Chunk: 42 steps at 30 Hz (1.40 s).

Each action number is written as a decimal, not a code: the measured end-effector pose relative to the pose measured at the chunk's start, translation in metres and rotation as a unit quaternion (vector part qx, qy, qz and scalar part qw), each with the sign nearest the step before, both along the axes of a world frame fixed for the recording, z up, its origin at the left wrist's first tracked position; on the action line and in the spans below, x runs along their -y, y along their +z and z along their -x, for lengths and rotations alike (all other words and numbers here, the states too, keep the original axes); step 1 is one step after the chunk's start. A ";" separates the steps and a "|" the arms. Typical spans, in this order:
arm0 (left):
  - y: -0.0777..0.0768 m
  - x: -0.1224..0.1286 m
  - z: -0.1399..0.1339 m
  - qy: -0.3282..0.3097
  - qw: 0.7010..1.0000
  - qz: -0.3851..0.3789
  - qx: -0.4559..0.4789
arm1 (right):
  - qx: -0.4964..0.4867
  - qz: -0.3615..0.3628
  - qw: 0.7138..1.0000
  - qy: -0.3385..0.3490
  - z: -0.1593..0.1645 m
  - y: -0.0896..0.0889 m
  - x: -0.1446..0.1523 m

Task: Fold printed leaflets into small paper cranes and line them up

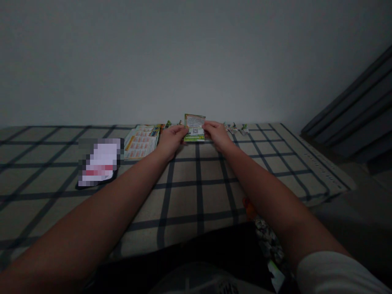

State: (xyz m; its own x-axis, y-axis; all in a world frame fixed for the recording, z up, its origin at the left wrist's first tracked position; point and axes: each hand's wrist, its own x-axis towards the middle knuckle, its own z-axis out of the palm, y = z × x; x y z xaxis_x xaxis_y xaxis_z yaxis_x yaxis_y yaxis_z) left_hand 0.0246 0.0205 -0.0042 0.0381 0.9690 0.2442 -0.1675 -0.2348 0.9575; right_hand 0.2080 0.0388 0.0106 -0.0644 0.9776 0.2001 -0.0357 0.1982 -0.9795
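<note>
Above the far side of the checked cloth, a small printed card (194, 128) with lines of text, a QR code and a green lower band is held upright. My left hand (174, 139) pinches its left edge between thumb and fingers. On the right edge, my right hand (218, 134) grips it the same way. Several small green-and-white pieces (233, 128) stand behind my right hand by the wall; their kind is too small to tell. Left of my left hand lies a printed sheet (141, 143) with rows of orange-and-white panels.
A phone (102, 160) with a blurred bright screen lies at the left on the checked cloth (180, 196). Grey wall (196, 61) rises behind the far edge. Dark folded fabric (355, 102) hangs at the right. Near my right forearm sits an orange item (249, 209), partly hidden.
</note>
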 end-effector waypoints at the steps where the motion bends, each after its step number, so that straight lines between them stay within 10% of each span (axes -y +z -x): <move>1: 0.000 0.001 0.000 0.005 1.000 -0.005 -0.017 | 0.004 -0.005 1.000 -0.004 0.000 0.000 0.000; 34: -0.005 -0.002 0.000 -0.029 0.997 -0.011 -0.072 | -0.041 -0.042 0.998 -0.020 -0.005 -0.008 -0.010; 42: -0.001 0.000 -0.001 0.053 0.997 -0.051 -0.029 | -0.029 0.011 0.999 0.039 0.000 -0.003 -0.002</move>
State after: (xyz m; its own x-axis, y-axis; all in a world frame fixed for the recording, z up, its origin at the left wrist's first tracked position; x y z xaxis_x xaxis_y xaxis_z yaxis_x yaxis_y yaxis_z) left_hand 0.0253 0.0203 -0.0053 -0.0470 0.9383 0.3427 -0.0813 -0.3456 0.9349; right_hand 0.2083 0.0410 0.0071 -0.1290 0.9745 0.1838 -0.1060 0.1707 -0.9796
